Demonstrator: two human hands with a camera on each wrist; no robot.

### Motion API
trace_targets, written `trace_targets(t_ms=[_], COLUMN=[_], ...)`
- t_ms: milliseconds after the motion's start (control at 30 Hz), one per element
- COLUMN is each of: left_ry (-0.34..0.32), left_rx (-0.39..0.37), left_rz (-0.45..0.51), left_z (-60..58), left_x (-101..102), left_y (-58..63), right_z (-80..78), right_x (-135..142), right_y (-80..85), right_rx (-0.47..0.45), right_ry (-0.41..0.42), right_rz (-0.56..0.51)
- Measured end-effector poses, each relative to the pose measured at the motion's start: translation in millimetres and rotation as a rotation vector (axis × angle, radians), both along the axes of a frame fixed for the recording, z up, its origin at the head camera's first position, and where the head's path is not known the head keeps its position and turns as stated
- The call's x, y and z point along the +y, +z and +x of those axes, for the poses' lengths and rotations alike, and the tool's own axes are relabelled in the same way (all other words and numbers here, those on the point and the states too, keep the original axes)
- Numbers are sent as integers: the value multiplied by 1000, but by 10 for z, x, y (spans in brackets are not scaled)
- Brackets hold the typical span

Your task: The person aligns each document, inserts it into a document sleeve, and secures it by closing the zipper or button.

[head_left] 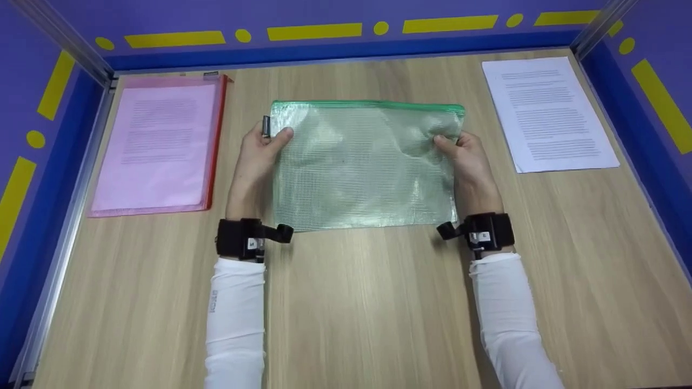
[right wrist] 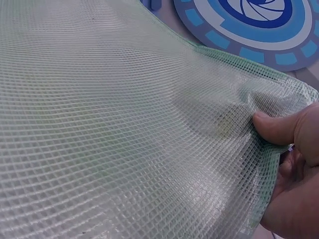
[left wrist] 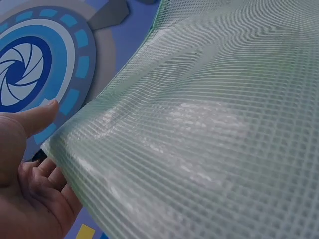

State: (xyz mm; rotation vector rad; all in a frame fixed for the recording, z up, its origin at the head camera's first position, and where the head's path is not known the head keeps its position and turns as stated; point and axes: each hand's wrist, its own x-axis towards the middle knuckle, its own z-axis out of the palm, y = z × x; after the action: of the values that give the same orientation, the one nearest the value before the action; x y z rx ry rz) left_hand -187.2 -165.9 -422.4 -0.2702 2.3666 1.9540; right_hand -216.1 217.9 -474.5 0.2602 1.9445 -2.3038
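A translucent green mesh zipper pouch [head_left: 362, 167] is spread flat in front of me, its green zipper edge at the far side. My left hand [head_left: 257, 154] holds its left side, with the thumb above and curled fingers beneath the edge. A small dark metallic piece [head_left: 266, 126] shows beside that thumb. On the opposite side, my right hand [head_left: 473, 159] pinches the pouch near its upper right corner, the thumb pressing a crease into the mesh [right wrist: 224, 114]. The fingers below are partly hidden by the pouch in both wrist views.
To the left lies a pink transparent folder [head_left: 157, 146] with a red edge and printed paper inside. A stack of printed white sheets [head_left: 551, 113] lies at the right. Purple and blue walls [head_left: 346, 54] with yellow marks enclose the wooden table [head_left: 373, 313].
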Motion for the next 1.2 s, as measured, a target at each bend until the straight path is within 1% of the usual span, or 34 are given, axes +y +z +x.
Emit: trace_targets(t_ms=[67,100,233,300,400,467,533,667,767,833,933,1133,1200], left_ry=[-18,-17,29,47,48,41,39,78,100,104,102,149,155], left_rx=[10,18,22,22,15,16,20,40,70,90,141,228,258], left_rz=[-35,-29,51,83,98,91,90,85,76,70,47,71,54], left_z=[-13,-24,-50,-57,-55,-45,-35,-18,-9,5,41,117,139], left_x=[4,9,28,34,37,37,37,48,59,65,72,92,94], left_y=[11,12,20,25,24,21,13,-3,-39,-66,-96,-166,-194], right_z=[15,19,26,27,34,38,41,57,66,61,43,12,8], right_x=[1,3,15,20,30,38,44,55,66,68,60,26,16], right_y=[6,6,8,4,3,1,0,0,-10,-21,-37,-47,-44], right_rx=[-15,-21,-32,-57,-109,-139,-150,-178,-189,-183,-167,-120,-108], right_ry=[24,35,54,51,48,41,40,43,38,23,-16,-125,-160], right_rz=[-30,-46,-56,-57,-51,-62,-57,-109,-142,-146,-138,-138,-134])
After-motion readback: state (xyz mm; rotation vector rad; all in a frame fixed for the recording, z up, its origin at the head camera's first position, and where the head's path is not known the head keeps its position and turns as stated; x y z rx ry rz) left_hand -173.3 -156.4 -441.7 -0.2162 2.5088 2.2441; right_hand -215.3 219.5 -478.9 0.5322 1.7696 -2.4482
